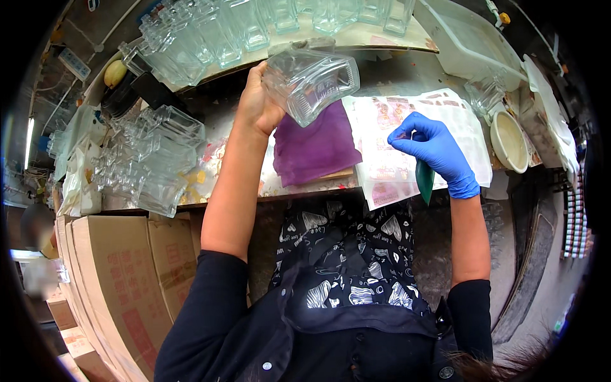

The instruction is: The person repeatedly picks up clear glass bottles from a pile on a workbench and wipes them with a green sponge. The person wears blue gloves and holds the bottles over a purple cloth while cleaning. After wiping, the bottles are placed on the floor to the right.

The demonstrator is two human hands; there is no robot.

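Observation:
My bare left hand [261,105] grips a clear, thick-walled glass bottle [310,86], tilted on its side above the bench with its base toward the right. Beneath it lies a folded purple cloth [316,149] on what looks like a wooden board. My right hand [439,153], in a blue glove, is closed, thumb and forefinger pinched together. From its palm hangs a flat green scraper-like piece [424,181]. Something small and reddish shows at the fingertips, too small to name. Under this hand are white sheets [382,191] printed with reddish-gold patterns.
Clear glass bottles stand in rows on a raised shelf [356,39] at the back. More lie piled at the left [146,159]. A translucent tub [468,48] and a cream bowl [509,141] are at the right. Cardboard boxes [121,267] stand below left.

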